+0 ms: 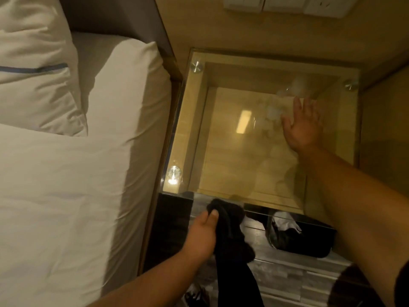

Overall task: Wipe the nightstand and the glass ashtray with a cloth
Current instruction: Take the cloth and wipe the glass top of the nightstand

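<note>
The nightstand (192,120) is a wooden box with a clear glass top held by round metal studs at the corners. A faint, blurred glassy shape, probably the glass ashtray (297,85), sits near the back right corner. My right hand (304,125) hovers open over the right side of the glass, fingers spread and pointing at that shape, just short of it. My left hand (202,233) is at the near edge of the nightstand, holding a dark cloth (232,235) that hangs down below it.
A bed (66,185) with white sheets and a pillow (37,69) lies close along the nightstand's left side. A bin with a black liner (303,238) stands on the floor below the near edge. Wall switches (287,4) are mounted above.
</note>
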